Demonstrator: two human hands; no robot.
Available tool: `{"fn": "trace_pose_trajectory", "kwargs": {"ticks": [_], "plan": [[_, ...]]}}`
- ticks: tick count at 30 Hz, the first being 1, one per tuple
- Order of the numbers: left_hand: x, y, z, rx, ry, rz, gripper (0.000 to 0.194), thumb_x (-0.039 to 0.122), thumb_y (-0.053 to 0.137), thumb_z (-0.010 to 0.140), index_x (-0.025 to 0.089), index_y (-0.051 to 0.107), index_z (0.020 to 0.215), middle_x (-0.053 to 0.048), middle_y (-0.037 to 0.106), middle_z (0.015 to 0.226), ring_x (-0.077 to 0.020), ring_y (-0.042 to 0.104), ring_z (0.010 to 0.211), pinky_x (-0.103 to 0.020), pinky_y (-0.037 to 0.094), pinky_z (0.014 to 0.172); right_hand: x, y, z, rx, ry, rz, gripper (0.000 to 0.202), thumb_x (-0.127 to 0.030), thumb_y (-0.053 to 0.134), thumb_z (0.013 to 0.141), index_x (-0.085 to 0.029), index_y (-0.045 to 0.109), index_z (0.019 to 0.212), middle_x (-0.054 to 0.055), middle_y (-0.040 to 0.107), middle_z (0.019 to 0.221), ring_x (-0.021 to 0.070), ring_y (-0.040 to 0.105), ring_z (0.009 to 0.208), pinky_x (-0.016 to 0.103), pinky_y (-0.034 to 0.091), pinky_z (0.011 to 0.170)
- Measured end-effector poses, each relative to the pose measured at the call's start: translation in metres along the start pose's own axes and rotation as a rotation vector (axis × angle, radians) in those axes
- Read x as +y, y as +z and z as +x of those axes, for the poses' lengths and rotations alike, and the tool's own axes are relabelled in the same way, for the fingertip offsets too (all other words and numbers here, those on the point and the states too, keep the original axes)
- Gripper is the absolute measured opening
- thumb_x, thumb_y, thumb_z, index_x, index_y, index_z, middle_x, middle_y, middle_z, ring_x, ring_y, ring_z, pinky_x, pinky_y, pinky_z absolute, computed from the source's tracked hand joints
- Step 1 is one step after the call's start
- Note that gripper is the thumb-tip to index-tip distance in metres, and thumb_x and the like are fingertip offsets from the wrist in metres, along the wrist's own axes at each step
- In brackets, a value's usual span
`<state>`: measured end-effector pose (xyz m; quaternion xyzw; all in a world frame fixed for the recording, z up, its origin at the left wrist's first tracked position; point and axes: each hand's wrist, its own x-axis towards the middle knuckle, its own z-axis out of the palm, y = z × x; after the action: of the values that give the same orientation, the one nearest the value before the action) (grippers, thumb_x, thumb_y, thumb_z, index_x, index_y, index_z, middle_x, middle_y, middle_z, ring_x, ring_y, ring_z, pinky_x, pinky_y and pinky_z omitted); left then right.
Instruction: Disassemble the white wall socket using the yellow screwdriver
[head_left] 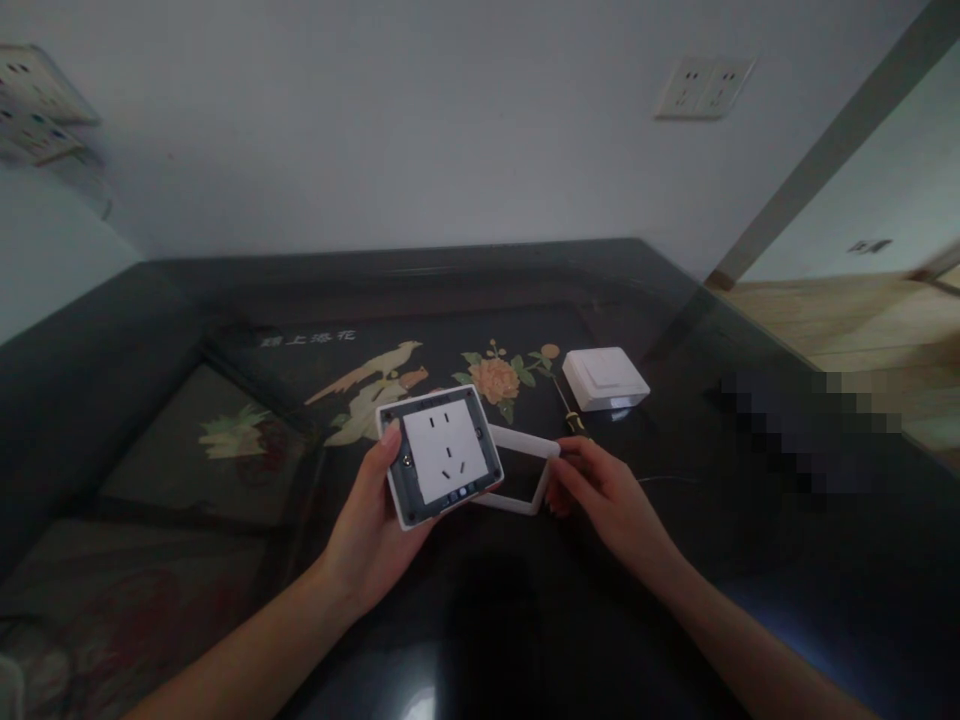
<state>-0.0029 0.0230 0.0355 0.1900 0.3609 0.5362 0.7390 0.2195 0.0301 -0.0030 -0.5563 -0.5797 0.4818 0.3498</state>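
My left hand [379,530] grips a wall socket [446,445] by its left side, thumb on the front edge. The socket has a white slotted face, a dark grey surround and a white box behind it. Pinched at its right edge by my right hand [600,492] is a white rectangular cover frame [517,506]. The frame's left part is hidden behind the socket. Beyond my right hand lies a screwdriver [572,415] with a black and yellow handle. Its handle end is partly covered by the fingers.
A white switch box [606,377] rests on the dark glossy table [487,620], right of the screwdriver. Wall outlets [705,88] are at the back right, with more at the far left. A dark, partly pixelated object [795,430] lies at the table's right side.
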Motion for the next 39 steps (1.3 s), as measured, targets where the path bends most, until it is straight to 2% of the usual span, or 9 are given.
{"fn": "trace_pose_trajectory", "kwargs": {"ticks": [5,11,15,18,23,26,29,35,39], "plan": [[-0.003,-0.007,0.010,0.046,-0.019,-0.025,0.046,0.045,0.057,0.094,0.021,0.056,0.133,-0.012,0.068,0.129,-0.0391,0.054,0.131,-0.067,0.046,0.105,0.005,0.002,0.001,-0.022,0.047,-0.024,0.046,-0.030,0.056,0.089,-0.014,0.050,0.132,0.000,0.065,0.077,0.0164,0.066,0.067,0.030,0.057,0.057],[-0.006,-0.011,0.017,0.099,-0.027,-0.035,0.040,0.037,0.051,0.098,0.020,0.056,0.133,-0.013,0.069,0.128,-0.0393,0.056,0.129,-0.070,0.047,0.102,0.007,0.002,0.003,-0.048,0.053,-0.043,0.046,-0.019,0.066,0.079,-0.018,0.059,0.124,0.002,0.070,0.087,0.0167,0.067,0.073,0.029,0.055,0.059],[-0.004,-0.011,0.016,0.088,-0.014,-0.023,0.041,0.038,0.050,0.099,0.020,0.056,0.136,-0.013,0.069,0.129,-0.0385,0.056,0.129,-0.069,0.045,0.104,0.004,0.002,0.001,-0.049,0.039,-0.009,0.033,-0.023,0.064,0.081,-0.018,0.061,0.114,0.002,0.070,0.082,0.0157,0.066,0.066,0.027,0.052,0.052],[-0.001,-0.010,0.014,0.054,-0.008,-0.024,0.044,0.042,0.049,0.099,0.021,0.056,0.136,-0.013,0.066,0.133,-0.0383,0.054,0.132,-0.068,0.043,0.107,0.003,0.001,0.000,-0.030,0.021,0.013,0.030,-0.027,0.061,0.083,-0.019,0.059,0.112,0.003,0.070,0.086,0.0159,0.067,0.069,0.028,0.056,0.056],[0.001,-0.008,0.011,0.052,-0.005,-0.022,0.045,0.043,0.049,0.098,0.021,0.056,0.137,-0.013,0.066,0.133,-0.0380,0.050,0.135,-0.067,0.043,0.107,0.007,0.003,0.001,-0.031,0.021,-0.001,0.047,-0.026,0.055,0.086,-0.018,0.048,0.132,0.005,0.070,0.094,0.0177,0.071,0.077,0.032,0.061,0.066],[0.001,-0.007,0.010,0.057,0.002,-0.018,0.044,0.043,0.049,0.098,0.022,0.056,0.136,-0.013,0.067,0.132,-0.0385,0.049,0.136,-0.068,0.043,0.106,0.009,0.008,0.002,-0.032,0.029,-0.090,0.061,-0.021,0.059,0.084,-0.017,0.041,0.142,0.006,0.068,0.099,0.0185,0.070,0.076,0.036,0.061,0.067],[0.000,-0.006,0.010,0.051,-0.012,-0.007,0.041,0.041,0.051,0.097,0.022,0.059,0.133,-0.013,0.067,0.132,-0.0386,0.049,0.136,-0.068,0.042,0.107,0.007,0.012,0.001,-0.019,0.017,-0.248,0.066,-0.016,0.066,0.080,-0.016,0.046,0.143,0.008,0.066,0.100,0.0206,0.066,0.078,0.044,0.059,0.076],[-0.003,-0.006,0.010,0.055,-0.026,0.014,0.035,0.040,0.053,0.096,0.017,0.067,0.118,-0.014,0.069,0.129,-0.0380,0.055,0.130,-0.064,0.045,0.107,0.000,0.019,-0.003,-0.089,-0.066,-0.483,0.078,-0.019,0.084,0.069,-0.014,0.054,0.141,0.015,0.057,0.124,0.0286,0.063,0.108,0.047,0.054,0.096],[-0.004,-0.007,0.009,0.041,-0.049,-0.009,0.033,0.040,0.053,0.096,0.018,0.069,0.115,-0.011,0.072,0.123,-0.0331,0.062,0.122,-0.058,0.048,0.106,0.001,0.024,-0.009,-0.113,-0.131,-0.611,0.076,-0.023,0.085,0.069,-0.014,0.056,0.139,0.018,0.054,0.128,0.0307,0.062,0.116,0.047,0.050,0.103]]}}
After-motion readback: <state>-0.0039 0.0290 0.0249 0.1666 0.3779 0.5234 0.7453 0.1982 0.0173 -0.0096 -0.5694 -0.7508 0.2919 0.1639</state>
